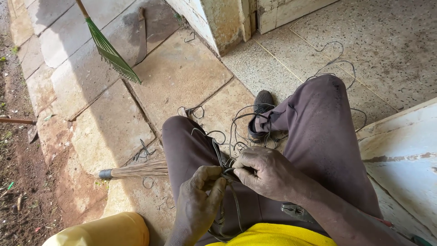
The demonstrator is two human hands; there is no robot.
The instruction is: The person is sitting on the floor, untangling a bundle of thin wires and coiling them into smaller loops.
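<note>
L hand [199, 196] & R hand [264, 171] fingers pinched on thin dark cords [226, 172] over lap, between 2 knees. Cords look light, limp, tangle-prone; best gripped near the knot. Broom [136, 169] lies beside.

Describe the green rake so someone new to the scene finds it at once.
Start at the paved slabs left of the doorway. Near the top edge, the green rake slants down from a wooden handle, its tines fanned out. Unlike the straw broom by the person's knee, it is bright green.
</note>
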